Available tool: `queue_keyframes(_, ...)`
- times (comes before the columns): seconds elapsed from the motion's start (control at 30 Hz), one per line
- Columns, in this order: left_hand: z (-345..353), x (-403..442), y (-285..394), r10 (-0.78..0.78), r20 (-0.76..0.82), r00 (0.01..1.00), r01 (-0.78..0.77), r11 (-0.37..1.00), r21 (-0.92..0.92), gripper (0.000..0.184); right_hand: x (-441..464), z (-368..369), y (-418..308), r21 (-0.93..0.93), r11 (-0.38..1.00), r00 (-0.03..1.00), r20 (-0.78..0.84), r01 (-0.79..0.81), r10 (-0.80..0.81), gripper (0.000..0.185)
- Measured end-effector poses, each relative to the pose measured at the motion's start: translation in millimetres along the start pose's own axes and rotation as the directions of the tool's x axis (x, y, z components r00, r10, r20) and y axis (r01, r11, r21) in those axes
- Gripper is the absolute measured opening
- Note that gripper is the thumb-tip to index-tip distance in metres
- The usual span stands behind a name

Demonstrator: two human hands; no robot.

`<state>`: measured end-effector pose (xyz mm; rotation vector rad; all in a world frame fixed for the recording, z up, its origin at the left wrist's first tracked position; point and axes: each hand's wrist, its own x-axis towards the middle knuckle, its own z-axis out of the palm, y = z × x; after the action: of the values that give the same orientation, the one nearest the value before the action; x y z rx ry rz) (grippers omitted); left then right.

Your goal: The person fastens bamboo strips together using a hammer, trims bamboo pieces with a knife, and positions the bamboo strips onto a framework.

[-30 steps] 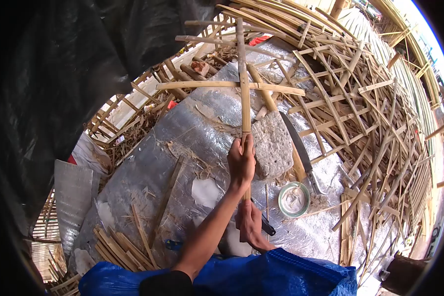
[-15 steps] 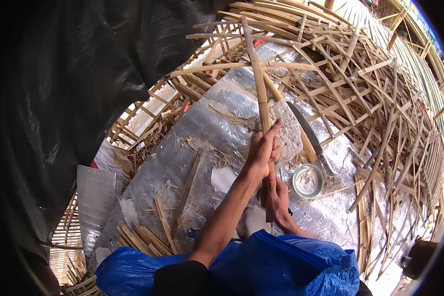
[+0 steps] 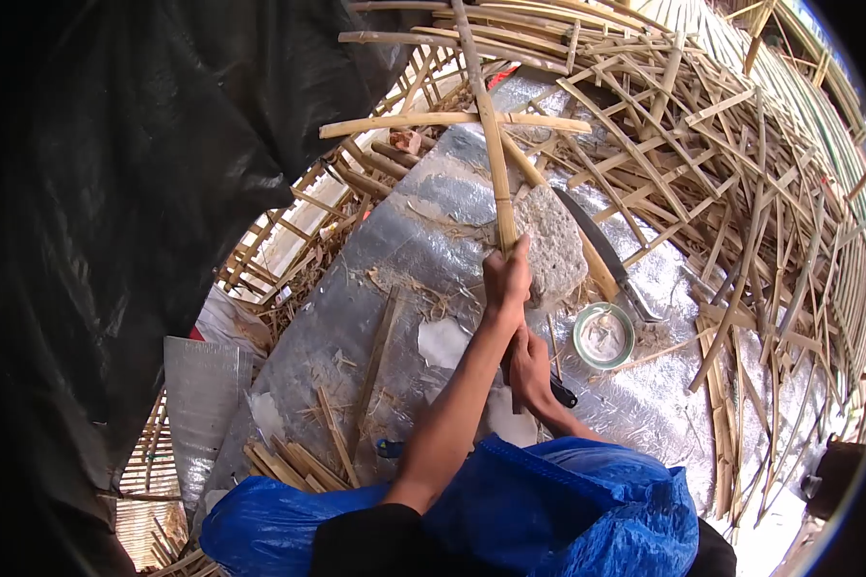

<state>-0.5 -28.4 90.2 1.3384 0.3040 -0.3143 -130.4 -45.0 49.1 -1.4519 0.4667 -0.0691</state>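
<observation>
A long bamboo strip (image 3: 496, 159) points away from me, its far end at the top edge of the view. My left hand (image 3: 507, 281) is closed around it, beside a rough grey stone block (image 3: 554, 248). Nearer my body, my right hand (image 3: 529, 367) is closed at the strip's near end, which is partly hidden behind the fingers and forearm. Something black (image 3: 563, 391) shows at my right wrist. Right of the block lies a large curved-blade knife (image 3: 597, 238), close to a green-rimmed bowl (image 3: 603, 336).
A curved bamboo piece (image 3: 394, 123) crosses near the held strip. Heaped bamboo slats (image 3: 712, 183) fill the right side. Silvery sheeting (image 3: 356, 279) covers the ground, with loose strips (image 3: 303, 466) near my blue-covered lap (image 3: 568, 500). A black tarp (image 3: 164, 212) hangs on the left.
My left hand has turned slightly, its index finger less extended along the strip. More of the black item at my right wrist shows. The view has shifted a little; both hands keep their hold.
</observation>
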Motion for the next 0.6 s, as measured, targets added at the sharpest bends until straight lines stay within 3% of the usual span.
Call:
queue_keyframes(0.03, 5.2, -10.6, 11.9, 0.06, 0.022, 0.998, -0.06, 0.998, -0.018, 0.043, -4.5, -0.8, -7.4, 0.058, 0.998, 1.0, -0.01, -0.023, 0.023, 0.043)
queue_keyframes(0.13, 16.7, -51.6, 41.4, 0.225, 0.075, 0.971, -0.227, 0.974, 0.016, 0.045, -18.0, -10.6, -14.5, 0.152, 0.98, 0.992, -0.04, 0.125, -0.12, 0.042)
queue_keyframes(0.2, 12.2, -44.8, 33.7, 0.072, 0.025, 0.997, -0.071, 0.997, -0.041, 0.044, -10.7, -11.2, -7.9, 0.068, 0.979, 0.981, -0.04, 0.191, -0.189, 0.042)
queue_keyframes(0.27, -0.1, -17.5, 17.6, -0.104, 0.069, 0.992, 0.113, 0.985, -0.134, 0.043, -1.6, -8.9, 1.2, -0.006, 1.0, 1.0, 0.009, -0.029, 0.029, 0.043)
queue_keyframes(0.3, 2.9, -18.1, 14.0, -0.032, 0.03, 0.999, 0.035, 0.993, -0.11, 0.041, -1.4, -6.2, 1.9, -0.073, 0.987, 0.989, -0.035, 0.144, -0.147, 0.044)
queue_keyframes(0.33, 10.5, -28.8, 32.2, -0.022, 0.041, 0.999, 0.027, 0.994, -0.104, 0.041, 2.3, -6.3, -4.8, -0.068, 0.986, 0.986, -0.044, 0.155, -0.158, 0.044)
queue_keyframes(0.4, 18.1, -56.3, 50.7, 0.237, 0.078, 0.968, -0.232, 0.971, -0.063, 0.04, -9.2, -14.8, -8.9, -0.092, 0.946, 0.946, -0.068, 0.31, -0.317, 0.044)
queue_keyframes(0.47, 21.0, -49.2, 37.5, 0.29, 0.087, 0.953, -0.284, 0.956, -0.079, 0.036, -5.1, -18.8, -1.8, -0.048, 0.953, 0.951, -0.062, 0.301, -0.303, 0.043)
queue_keyframes(0.53, 9.9, -26.3, 19.1, 0.01, 0.138, 0.99, 0.01, 0.989, -0.145, 0.034, 2.4, -18.1, 2.1, -0.025, 0.998, 0.998, -0.015, 0.06, -0.06, 0.044)
queue_keyframes(0.6, 12.5, -20.3, 15.1, 0.003, 0.12, 0.993, 0.009, 0.994, -0.105, 0.035, 14.4, -18.2, 19.9, -0.022, 0.997, 0.997, -0.033, 0.074, -0.074, 0.041)
